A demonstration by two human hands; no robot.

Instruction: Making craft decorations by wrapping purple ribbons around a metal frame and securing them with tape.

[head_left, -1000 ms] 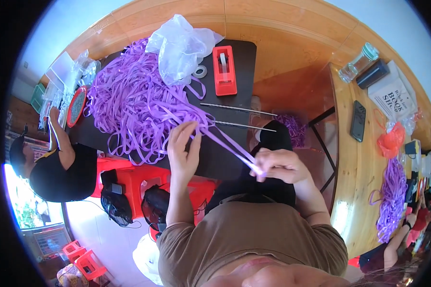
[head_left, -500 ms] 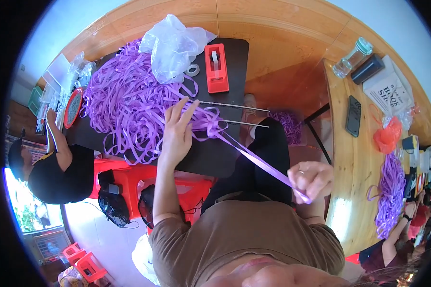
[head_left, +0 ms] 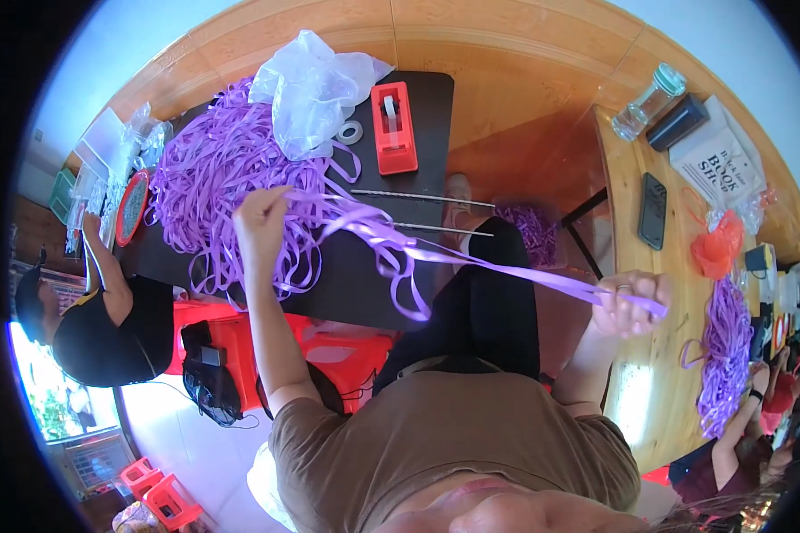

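A purple ribbon [head_left: 498, 266] runs stretched across in front of me, with a loose loop hanging midway along it. My right hand [head_left: 636, 304] is closed on one end, off past the dark table's right edge. My left hand [head_left: 262, 222] is closed too, pinching the ribbon beside a big tangled pile of purple ribbon [head_left: 209, 173]. Two thin metal rods [head_left: 422, 196] stick out over the dark table's right edge, and the ribbon passes in front of the nearer one. The fingertips of my left hand are partly hidden.
On the dark table [head_left: 431, 115] lie a clear plastic bag [head_left: 316, 102], a tape roll [head_left: 350, 133] and a red tape dispenser [head_left: 396, 147]. A wooden table [head_left: 627, 191] at right bears a phone [head_left: 652, 210] and more ribbon [head_left: 724, 364]. A co-worker [head_left: 116, 324] sits at left.
My left hand has moved left and closed on the ribbon, where its fingers were spread. My right hand has moved right and up, drawing the ribbon out from near the rods.
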